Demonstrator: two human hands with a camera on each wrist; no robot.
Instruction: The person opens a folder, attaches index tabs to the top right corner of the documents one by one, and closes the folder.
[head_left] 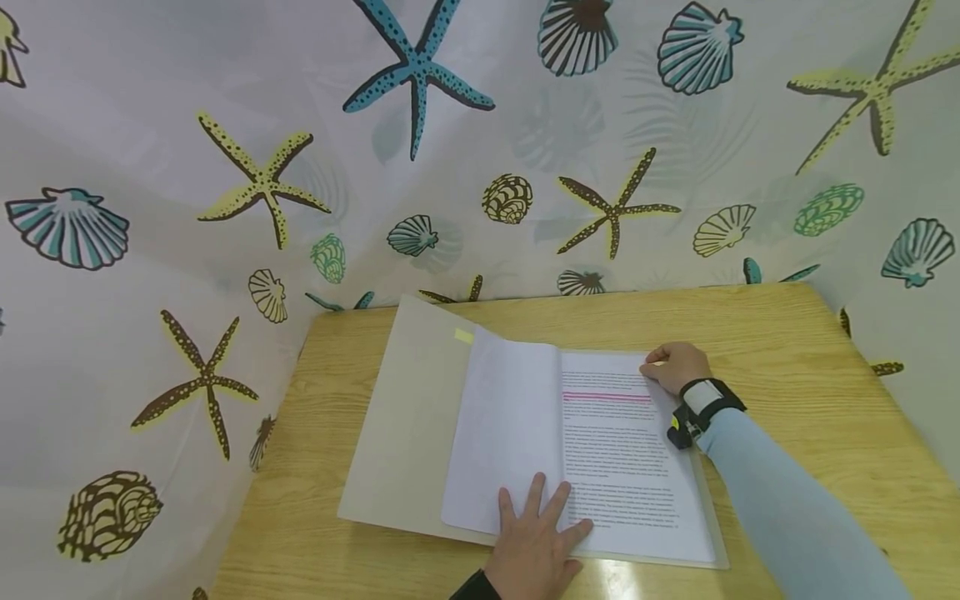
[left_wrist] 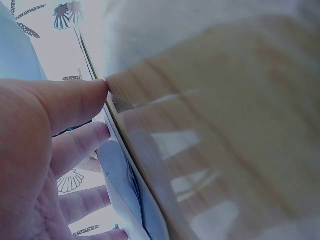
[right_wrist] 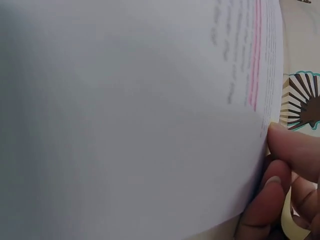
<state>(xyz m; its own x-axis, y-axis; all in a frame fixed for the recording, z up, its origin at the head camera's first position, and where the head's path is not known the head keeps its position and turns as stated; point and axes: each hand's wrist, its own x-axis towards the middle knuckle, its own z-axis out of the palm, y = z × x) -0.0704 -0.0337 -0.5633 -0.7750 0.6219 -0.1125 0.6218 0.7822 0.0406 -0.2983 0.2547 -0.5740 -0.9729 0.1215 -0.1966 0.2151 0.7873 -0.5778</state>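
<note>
An open folder of printed sheets lies on the table, its beige cover (head_left: 401, 425) turned out to the left. A turned white sheet (head_left: 510, 417) rests over that cover, blank side up. On the right is a printed page (head_left: 618, 458) with pink highlighted lines near its top. My right hand (head_left: 677, 367) pinches this page by its upper right corner; in the right wrist view the thumb (right_wrist: 295, 150) and curled fingers hold its edge. My left hand (head_left: 534, 546) rests with spread, straight fingers across the bottom of the sheets near the fold.
The light wooden table (head_left: 817, 375) runs beneath the folder. Behind and beside it hangs a white cloth (head_left: 465, 250) printed with starfish and shells. A small yellow label (head_left: 464, 336) shows on the inside of the cover. A dark strap with a camera (head_left: 686, 423) is on the right wrist.
</note>
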